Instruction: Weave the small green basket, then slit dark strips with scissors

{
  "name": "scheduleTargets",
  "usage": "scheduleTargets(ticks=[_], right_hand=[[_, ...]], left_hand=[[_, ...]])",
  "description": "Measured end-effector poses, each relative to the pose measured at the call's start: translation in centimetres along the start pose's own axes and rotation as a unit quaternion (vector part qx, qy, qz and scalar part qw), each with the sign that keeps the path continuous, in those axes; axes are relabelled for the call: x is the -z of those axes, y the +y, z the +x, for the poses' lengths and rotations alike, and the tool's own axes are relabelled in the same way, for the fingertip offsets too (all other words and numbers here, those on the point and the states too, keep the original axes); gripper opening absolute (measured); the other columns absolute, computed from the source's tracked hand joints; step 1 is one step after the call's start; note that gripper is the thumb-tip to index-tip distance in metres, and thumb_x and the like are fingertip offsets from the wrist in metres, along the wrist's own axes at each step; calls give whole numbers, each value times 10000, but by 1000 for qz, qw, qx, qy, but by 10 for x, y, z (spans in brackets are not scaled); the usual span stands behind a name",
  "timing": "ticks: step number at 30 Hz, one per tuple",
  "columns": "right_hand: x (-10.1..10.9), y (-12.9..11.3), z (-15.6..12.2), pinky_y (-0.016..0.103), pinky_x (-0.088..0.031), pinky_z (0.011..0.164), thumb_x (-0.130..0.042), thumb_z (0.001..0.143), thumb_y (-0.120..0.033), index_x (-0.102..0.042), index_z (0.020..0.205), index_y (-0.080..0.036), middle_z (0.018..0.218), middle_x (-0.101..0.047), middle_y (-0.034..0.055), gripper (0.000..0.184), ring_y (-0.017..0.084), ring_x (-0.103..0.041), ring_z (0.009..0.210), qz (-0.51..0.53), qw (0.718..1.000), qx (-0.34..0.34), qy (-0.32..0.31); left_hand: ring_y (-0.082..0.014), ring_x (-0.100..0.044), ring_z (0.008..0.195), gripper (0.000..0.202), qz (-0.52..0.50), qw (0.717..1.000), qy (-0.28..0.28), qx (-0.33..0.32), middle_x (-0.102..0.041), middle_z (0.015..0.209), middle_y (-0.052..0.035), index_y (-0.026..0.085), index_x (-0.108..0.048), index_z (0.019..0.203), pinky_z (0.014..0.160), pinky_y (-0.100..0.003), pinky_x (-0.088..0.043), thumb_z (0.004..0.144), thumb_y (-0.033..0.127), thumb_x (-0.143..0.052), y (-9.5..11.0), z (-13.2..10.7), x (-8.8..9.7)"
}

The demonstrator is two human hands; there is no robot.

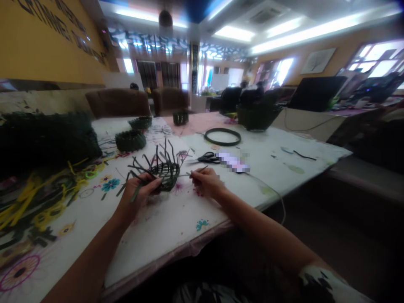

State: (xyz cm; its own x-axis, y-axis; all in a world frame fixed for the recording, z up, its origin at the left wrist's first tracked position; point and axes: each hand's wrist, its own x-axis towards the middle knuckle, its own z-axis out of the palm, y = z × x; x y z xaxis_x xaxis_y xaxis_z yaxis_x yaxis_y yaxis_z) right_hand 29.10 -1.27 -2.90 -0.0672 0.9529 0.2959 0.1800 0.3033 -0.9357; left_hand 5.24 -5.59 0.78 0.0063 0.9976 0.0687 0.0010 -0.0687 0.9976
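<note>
The left hand (140, 195), fingers curled nearly shut, grips a half-woven dark green strip basket (164, 170) with loose spokes splaying upward, over a white flower-printed tablecloth (176, 223). The right hand (206, 183), almost closed, pinches a thin dark green strip (198, 171) just beside the basket. Black-handled scissors (206, 158) lie beyond the basket, near a dark coiled hoop (222, 136).

Left hand (140, 195) and right hand (206, 183) held forward, close together but apart, left fingers (147, 185) curled inward, right fingertips (196, 176) pinched, wrists slightly bent, bare left forearm (91, 252) and right forearm (259, 231) converging from below.
</note>
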Motion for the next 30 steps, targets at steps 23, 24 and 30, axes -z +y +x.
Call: scheduleTargets(ticks=[23,24,30], right_hand=[[-48,-40,10,454,-263,1129,-409,987,-212,-603,1040,-156,965,-598,84,209,237,-479,1075,-477,716,510,13],[-49,-42,11,439,-287,1105,-429,986,-228,-606,1029,-157,955,-604,80,195,233,-483,1065,-467,714,521,16],[-60,-51,28,439,-252,1086,-488,977,-269,-594,1080,-165,1060,-641,91,181,241,-482,1135,-436,722,531,83]], left_hand=[[-189,-648,717,298,-45,998,25,-39,-640,794,-25,133,-649,807,591,-299,-584,654,335,-805,16,2,17],[-189,-647,721,299,-47,998,25,-45,-640,803,-27,134,-649,825,580,-292,-583,662,332,-801,18,2,18],[-218,-648,823,425,48,980,80,-177,-644,952,-72,143,-614,1051,630,-321,-605,721,373,-751,21,4,26]])
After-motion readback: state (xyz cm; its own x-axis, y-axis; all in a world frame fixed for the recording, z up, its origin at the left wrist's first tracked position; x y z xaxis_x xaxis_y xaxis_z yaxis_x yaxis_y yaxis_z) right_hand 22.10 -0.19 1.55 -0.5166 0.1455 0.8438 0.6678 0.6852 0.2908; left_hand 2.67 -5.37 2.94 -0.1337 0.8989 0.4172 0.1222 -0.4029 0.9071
